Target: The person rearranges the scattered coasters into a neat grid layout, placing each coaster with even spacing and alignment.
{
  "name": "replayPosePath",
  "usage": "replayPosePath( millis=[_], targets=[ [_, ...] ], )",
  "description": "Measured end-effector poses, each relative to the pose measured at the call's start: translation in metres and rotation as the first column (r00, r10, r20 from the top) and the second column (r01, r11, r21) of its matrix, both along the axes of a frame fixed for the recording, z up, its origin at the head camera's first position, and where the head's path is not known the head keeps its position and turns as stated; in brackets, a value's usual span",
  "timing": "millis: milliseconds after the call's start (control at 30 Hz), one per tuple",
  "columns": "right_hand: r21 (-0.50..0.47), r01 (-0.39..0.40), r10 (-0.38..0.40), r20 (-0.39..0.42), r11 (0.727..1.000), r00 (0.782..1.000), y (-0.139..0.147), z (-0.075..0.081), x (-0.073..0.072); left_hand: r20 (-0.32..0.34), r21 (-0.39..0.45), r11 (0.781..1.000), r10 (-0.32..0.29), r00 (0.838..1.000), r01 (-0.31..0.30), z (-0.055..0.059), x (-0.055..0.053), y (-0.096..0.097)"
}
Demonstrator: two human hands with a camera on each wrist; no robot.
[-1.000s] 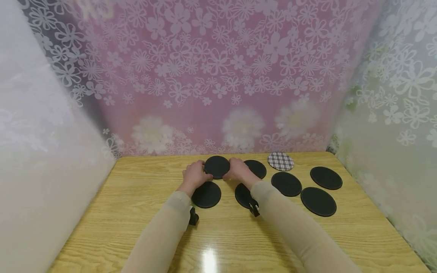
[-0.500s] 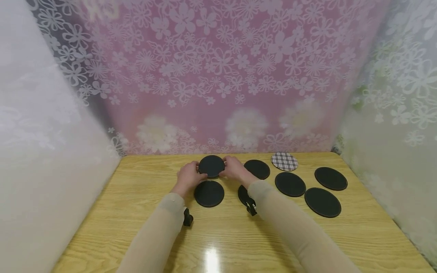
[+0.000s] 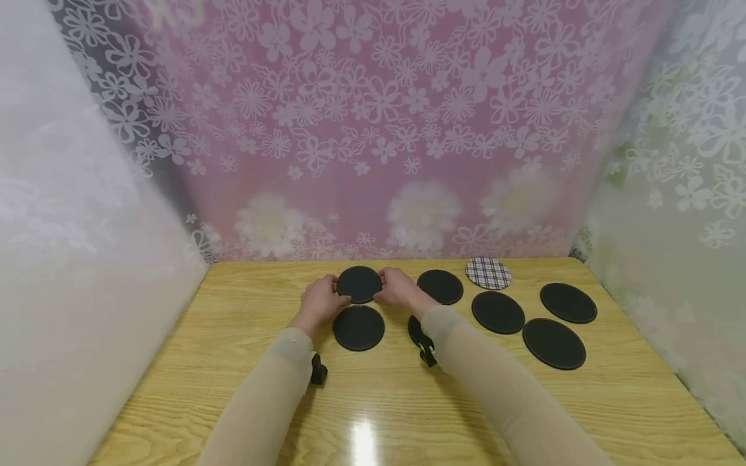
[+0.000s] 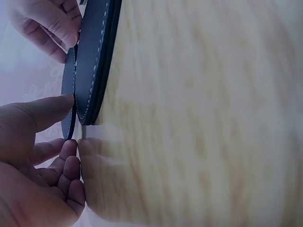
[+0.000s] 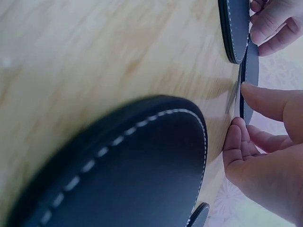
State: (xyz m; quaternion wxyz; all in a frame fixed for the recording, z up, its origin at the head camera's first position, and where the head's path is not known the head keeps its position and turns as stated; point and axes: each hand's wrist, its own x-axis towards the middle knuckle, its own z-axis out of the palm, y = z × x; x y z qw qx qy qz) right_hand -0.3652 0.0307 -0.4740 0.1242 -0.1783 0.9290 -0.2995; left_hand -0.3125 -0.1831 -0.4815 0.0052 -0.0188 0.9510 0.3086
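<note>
Both hands hold one round black coaster at its opposite edges, near the back of the table. My left hand pinches its left side, thumb on the front rim and fingers curled at the edge. On the right side, my right hand grips the rim likewise. Directly in front lies another black coaster, its rear rim right by the held one. White stitching runs round the coasters' rims, as the left wrist view shows on the nearer coaster. Under my right forearm, one more coaster is partly covered.
To the right lie several more black coasters, among them one behind my right wrist and one at the far right. A plaid coaster lies at the back. The wooden table ends at a flowered pink curtain.
Both hands have carried the coaster left, from behind the gap to straight behind the front coaster, and slightly lower. In the last half second it has barely moved. The view has shifted a little.
</note>
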Motion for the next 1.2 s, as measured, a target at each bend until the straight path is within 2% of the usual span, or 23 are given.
replayPosePath(
  millis=[300,1200],
  targets=[
    [0.016,-0.026,0.027,-0.016,1.000,1.000,-0.0006,0.0055,0.0046,0.012,-0.035,0.999,-0.008,1.000,0.008,0.0040,0.0031,0.0006],
    [0.052,-0.047,0.047,-0.005,0.998,0.999,0.0002,0.0085,0.0046,-0.001,-0.035,0.998,-0.061,0.998,0.061,0.0002,0.0033,-0.0047]
  ],
)
